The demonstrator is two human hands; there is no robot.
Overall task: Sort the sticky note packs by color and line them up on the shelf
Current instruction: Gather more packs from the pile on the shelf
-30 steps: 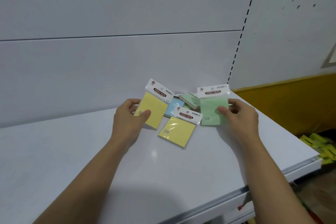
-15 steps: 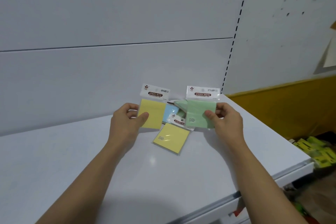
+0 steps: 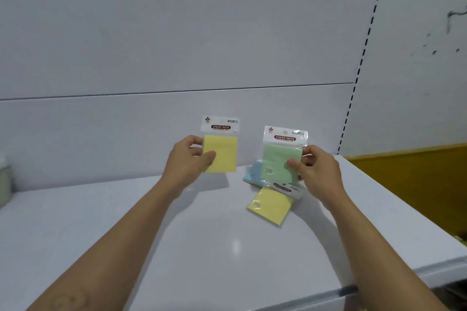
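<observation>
Forearms stretch across white shelf (image 3: 177, 247), front edge nearest. Mid-shelf, loose yellow pack (image 3: 271, 206) lies flat, touching blue pack (image 3: 254, 171) just behind. Beyond, left hand (image 3: 188, 159) pinches second yellow pack (image 3: 223, 156) by its left edge, thumb on front, pack upright and clear of shelf. Right hand (image 3: 317, 171) pinches green pack (image 3: 276, 161) by right edge, header up. Packs look light: stiffish pads in slick film sleeves, prob. slippery, so grip on pad body, not thin header, seems safest. Grey back panel (image 3: 227, 45) behind; no row lined up yet.
</observation>
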